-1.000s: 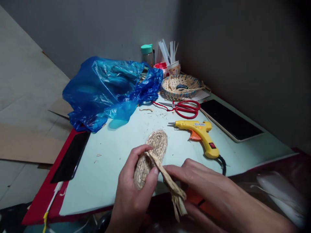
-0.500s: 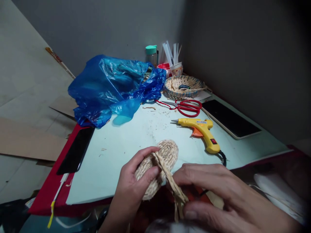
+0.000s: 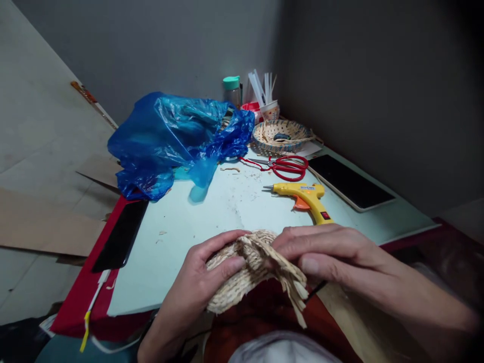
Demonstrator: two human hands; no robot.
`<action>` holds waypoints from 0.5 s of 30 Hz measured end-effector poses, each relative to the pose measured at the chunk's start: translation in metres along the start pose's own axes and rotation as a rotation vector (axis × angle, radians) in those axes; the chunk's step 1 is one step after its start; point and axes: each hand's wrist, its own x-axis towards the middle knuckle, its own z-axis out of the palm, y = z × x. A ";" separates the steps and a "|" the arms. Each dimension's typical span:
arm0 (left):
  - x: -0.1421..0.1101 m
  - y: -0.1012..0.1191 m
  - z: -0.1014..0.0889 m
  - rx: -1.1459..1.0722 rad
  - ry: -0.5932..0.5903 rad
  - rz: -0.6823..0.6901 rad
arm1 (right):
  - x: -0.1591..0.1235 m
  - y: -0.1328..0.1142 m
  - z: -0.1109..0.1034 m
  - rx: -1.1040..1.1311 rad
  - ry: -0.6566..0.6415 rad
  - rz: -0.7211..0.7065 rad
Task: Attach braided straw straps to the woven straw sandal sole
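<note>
My left hand (image 3: 194, 280) is closed around an oval coil of pale braided straw (image 3: 232, 293), thumb in front and fingers behind. A loose straw braid (image 3: 287, 267) runs from the coil's upper side toward the right, its frayed ends hanging down. My right hand (image 3: 336, 254) pinches this braid near the coil; part of the grip is hidden behind the straw. Just beyond my right hand a yellow hot glue gun (image 3: 302, 190) lies on the table, nozzle to the left, its lower handle covered by the hand.
Red-handled scissors (image 3: 289, 168) lie behind the glue gun. A blue plastic bag (image 3: 177, 136) fills the back left. At the back stand a woven basket (image 3: 282, 146), a cup of glue sticks (image 3: 269, 112) and a bottle (image 3: 232, 93). Phone (image 3: 120, 237) at left edge, tablet (image 3: 350, 182) at right.
My right hand has moved up and pulled the braid higher and more to the right, and the coil has tilted. The view has shifted slightly.
</note>
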 end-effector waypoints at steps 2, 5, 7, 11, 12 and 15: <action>0.001 0.003 0.001 0.080 0.014 0.029 | 0.000 0.008 0.000 0.156 -0.022 0.121; 0.003 0.006 0.003 0.180 0.035 0.085 | -0.001 0.018 0.004 0.360 -0.022 0.317; 0.005 0.009 0.005 0.227 0.034 0.125 | -0.003 0.021 0.006 0.432 -0.010 0.375; 0.008 0.014 0.009 0.285 0.021 0.168 | -0.006 0.018 0.007 0.509 -0.003 0.383; 0.009 0.015 0.009 0.292 0.018 0.170 | -0.007 0.016 0.008 0.491 0.010 0.375; 0.011 0.019 0.010 0.300 0.011 0.154 | -0.011 0.013 0.008 0.319 0.070 0.293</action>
